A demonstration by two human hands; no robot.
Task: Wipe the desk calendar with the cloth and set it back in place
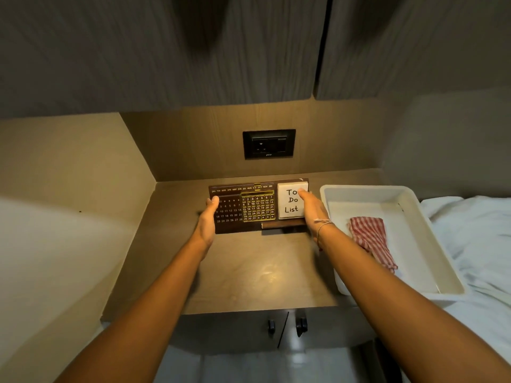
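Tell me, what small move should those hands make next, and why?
Probably free the right hand and reach for the striped cloth. Both hands, the left hand too, grip the ends of the desk calendar, while the cloth lies untouched in the white tray beside it, so wiping looks not yet begun.

**Both hands on the calendar**

I see my left hand (209,217) gripping the left edge of the dark desk calendar (243,207), which stands on the desk (257,272). My right hand (312,210) clasps its right end, fingers (302,192) over the "To Do List" pad (290,201). The striped cloth (370,239) lies in the white tray (442,261) just right.
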